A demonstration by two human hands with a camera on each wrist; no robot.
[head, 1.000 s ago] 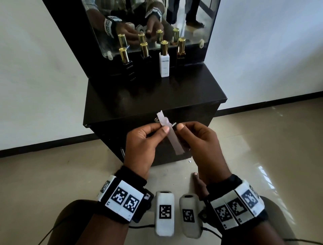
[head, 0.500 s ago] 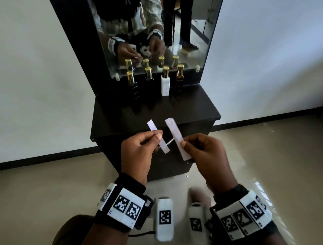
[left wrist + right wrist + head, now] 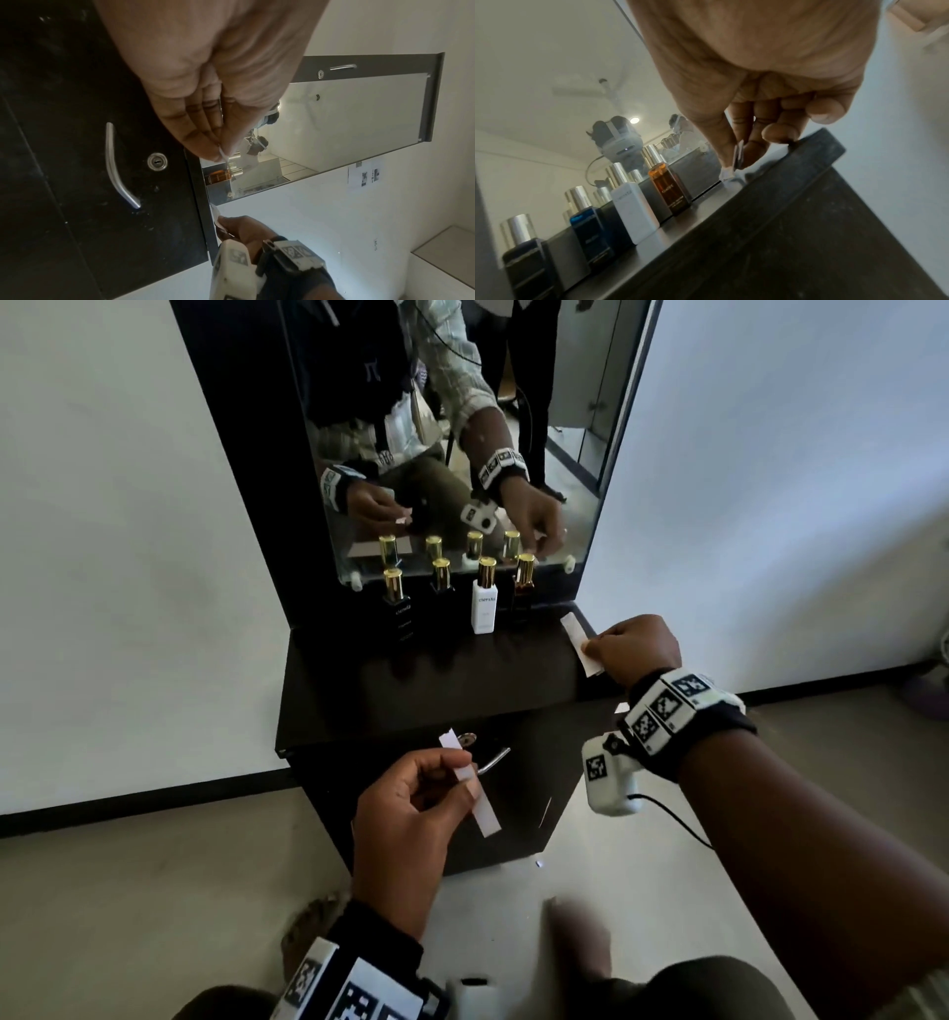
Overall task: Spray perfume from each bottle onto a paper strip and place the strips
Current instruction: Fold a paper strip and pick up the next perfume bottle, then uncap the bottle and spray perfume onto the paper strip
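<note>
The right hand (image 3: 634, 649) pinches a paper strip (image 3: 580, 643) low over the dresser top (image 3: 421, 690), just right of the amber bottle (image 3: 524, 590), apparently setting it down. The left hand (image 3: 411, 806) pinches another strip (image 3: 470, 780) in front of the dresser, below its top. All four capped bottles stand untouched; no spraying seems done yet.

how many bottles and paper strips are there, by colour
black bottles: 2
white bottle: 1
amber bottle: 1
white strips: 2, one in the left hand, one in the right hand
total: 6, mirror reflections left out
</note>
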